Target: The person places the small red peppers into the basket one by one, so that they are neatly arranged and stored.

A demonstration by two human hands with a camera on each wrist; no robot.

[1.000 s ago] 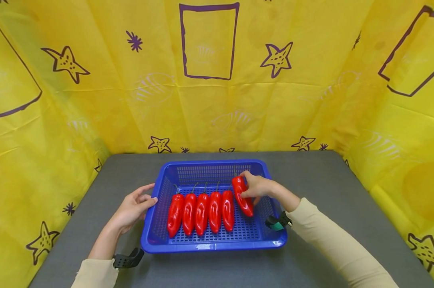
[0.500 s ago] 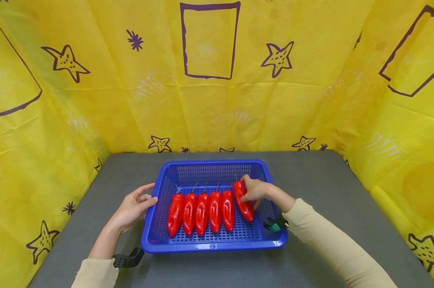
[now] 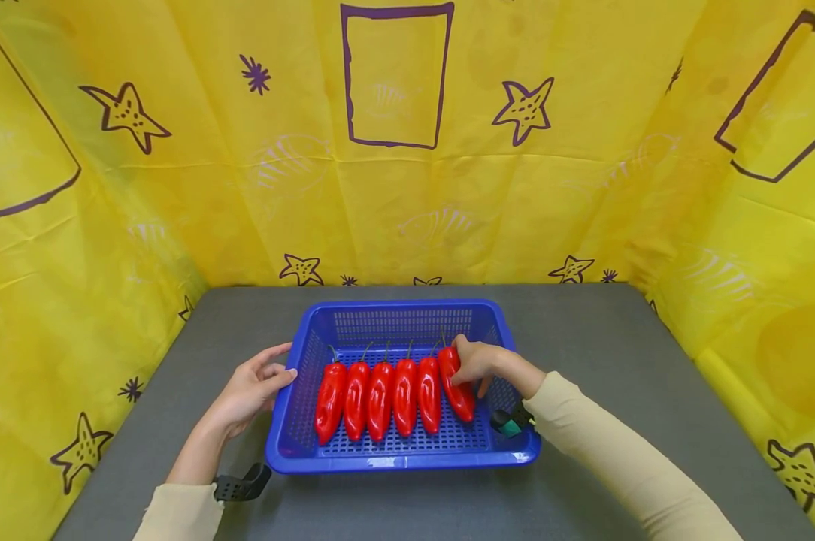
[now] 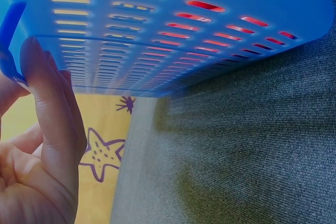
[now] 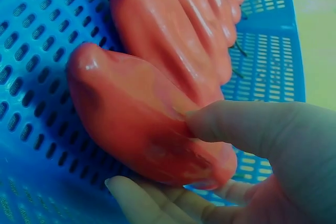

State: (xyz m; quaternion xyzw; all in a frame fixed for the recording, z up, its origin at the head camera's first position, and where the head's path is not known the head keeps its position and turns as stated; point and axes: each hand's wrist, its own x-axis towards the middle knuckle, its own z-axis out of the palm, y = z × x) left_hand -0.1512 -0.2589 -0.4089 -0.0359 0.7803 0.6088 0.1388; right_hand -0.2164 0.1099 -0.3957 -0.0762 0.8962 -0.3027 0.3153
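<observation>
A blue perforated plastic basket [image 3: 404, 461] sits on the grey table, with several glossy red peppers [image 3: 380, 402] lying side by side in it, green stems toward the far side. My right hand [image 3: 482, 362] pinches the rightmost red pepper [image 3: 463, 404] between thumb and fingers, low against the basket floor. In the right wrist view the thumb lies on top of this pepper [image 5: 123, 108], and the other fingers reach along its far flank. My left hand [image 3: 248, 394] holds the basket's left rim; in the left wrist view its fingers [image 4: 50, 98] press on the outer wall.
Dark grey cloth [image 3: 583, 338] covers the table around the basket. Yellow curtains [image 3: 407, 188] with starfish drawings enclose the back and both sides. A black wrist strap [image 3: 241, 485] is on the left wrist, and another [image 3: 512, 419] on the right.
My right hand has brought the rightmost pepper slightly down and toward the near side, closer to the row. The left hand and the basket have stayed in place.
</observation>
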